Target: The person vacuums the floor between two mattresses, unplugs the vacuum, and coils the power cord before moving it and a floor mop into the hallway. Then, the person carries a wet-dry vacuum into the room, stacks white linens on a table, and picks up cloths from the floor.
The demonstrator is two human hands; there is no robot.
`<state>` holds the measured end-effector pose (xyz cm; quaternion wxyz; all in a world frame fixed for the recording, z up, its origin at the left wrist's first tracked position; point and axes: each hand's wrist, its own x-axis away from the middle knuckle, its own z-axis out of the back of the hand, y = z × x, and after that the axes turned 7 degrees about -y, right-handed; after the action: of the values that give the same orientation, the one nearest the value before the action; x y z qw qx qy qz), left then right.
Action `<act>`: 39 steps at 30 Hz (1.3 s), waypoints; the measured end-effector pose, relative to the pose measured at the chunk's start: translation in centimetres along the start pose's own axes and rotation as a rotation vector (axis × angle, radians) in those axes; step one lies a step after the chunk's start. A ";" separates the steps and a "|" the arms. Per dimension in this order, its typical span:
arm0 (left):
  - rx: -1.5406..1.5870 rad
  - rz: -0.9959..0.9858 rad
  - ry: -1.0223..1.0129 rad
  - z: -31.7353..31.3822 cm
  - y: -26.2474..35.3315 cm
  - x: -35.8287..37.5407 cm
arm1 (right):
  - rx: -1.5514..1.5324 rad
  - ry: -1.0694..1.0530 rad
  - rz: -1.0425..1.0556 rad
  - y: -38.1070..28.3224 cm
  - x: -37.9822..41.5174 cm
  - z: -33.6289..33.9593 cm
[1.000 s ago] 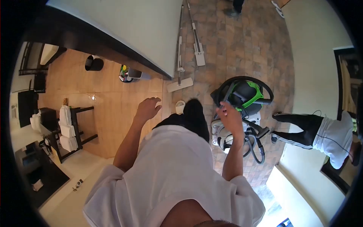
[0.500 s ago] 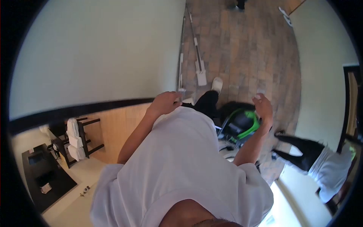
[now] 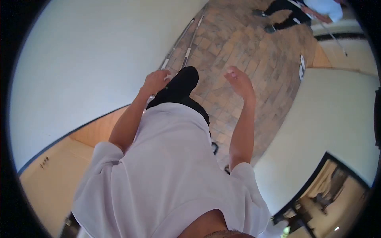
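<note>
My left hand [image 3: 156, 82] is beside my left thigh, near the wall, its fingers loosely bent and thumb apart, with nothing seen in it. Just beyond it, two long poles [image 3: 187, 56] lie along the foot of the wall; their lower ends are hidden behind my hand and leg. My right hand [image 3: 240, 82] hangs over the wooden floor, away from my body, fingers curled in. Whatever may be inside those fingers is hidden. One dark-trousered leg [image 3: 185, 81] of mine is raised forward between the hands.
Pale walls flank the brown wood-look floor [image 3: 238, 47]. At the far right, another person [image 3: 295, 11] in dark trousers holds a long thin pole. White slim objects [image 3: 302, 67] lie by the right wall. A dark-framed opening [image 3: 325, 186] is at lower right.
I have moved forward and my view has turned. The green-and-black object by my right arm has left view, and the person with the pole shows more fully. Both hands stay lowered.
</note>
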<state>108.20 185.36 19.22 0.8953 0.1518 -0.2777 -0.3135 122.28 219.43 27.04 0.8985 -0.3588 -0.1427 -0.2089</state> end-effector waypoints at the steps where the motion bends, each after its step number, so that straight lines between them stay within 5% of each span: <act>1: -0.007 0.009 0.059 0.0 0.8 -1.3 | 0.002 -0.046 0.084 -0.4 -3.0 1.0; 6: 0.109 0.169 0.008 -1.4 2.4 -10.1 | -0.033 -0.168 0.442 -5.0 -16.0 6.1; 10: 0.169 0.217 0.094 -5.0 3.4 -18.1 | 0.102 -0.367 0.465 -7.7 -25.6 7.9; 12: 0.310 0.305 0.275 -8.4 3.9 -21.8 | 0.137 -0.599 0.393 -7.7 -29.4 5.3; 14: 0.488 0.386 0.048 -8.0 5.5 -25.0 | 0.210 -0.680 0.541 -8.1 -32.4 3.5; 18: 0.812 0.516 0.147 -9.9 8.1 -28.4 | 0.405 -0.883 0.742 -7.2 -36.8 -1.9; 19: 0.971 0.587 0.258 -10.2 8.8 -28.9 | 0.402 -1.012 0.625 -7.4 -37.6 -2.9; 20: 1.124 0.657 0.375 -11.2 8.7 -29.8 | 0.405 -1.132 0.497 -7.2 -39.1 -4.7; 24: 1.473 1.134 0.861 -19.6 4.5 -36.2 | 0.625 -1.378 0.617 -4.7 -47.7 -16.1; 26: 1.714 1.386 1.035 -24.4 3.4 -40.0 | 0.775 -1.279 1.106 -2.4 -52.4 -22.9; 28: 1.909 1.410 1.065 -31.4 1.0 -45.6 | 0.843 -1.300 1.167 -1.4 -55.0 -30.5; 30: 2.241 1.445 1.571 -36.3 -2.5 -47.4 | 0.828 -1.295 1.271 0.4 -56.9 -38.3; 32: 2.452 1.405 1.508 -40.6 -5.9 -48.5 | 0.917 -1.304 1.350 2.3 -58.9 -45.2; 36: 2.387 1.628 1.805 -48.5 -12.7 -51.2 | 1.109 -1.120 1.597 8.6 -62.9 -57.6; 39: 2.386 1.749 1.997 -53.1 -16.5 -52.7 | 1.192 -1.088 1.585 13.3 -66.5 -65.1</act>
<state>97.62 212.06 -51.77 -0.0130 -0.5912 -0.2709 -0.7596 77.60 200.44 -53.40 0.6239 0.0942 -0.3238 0.7050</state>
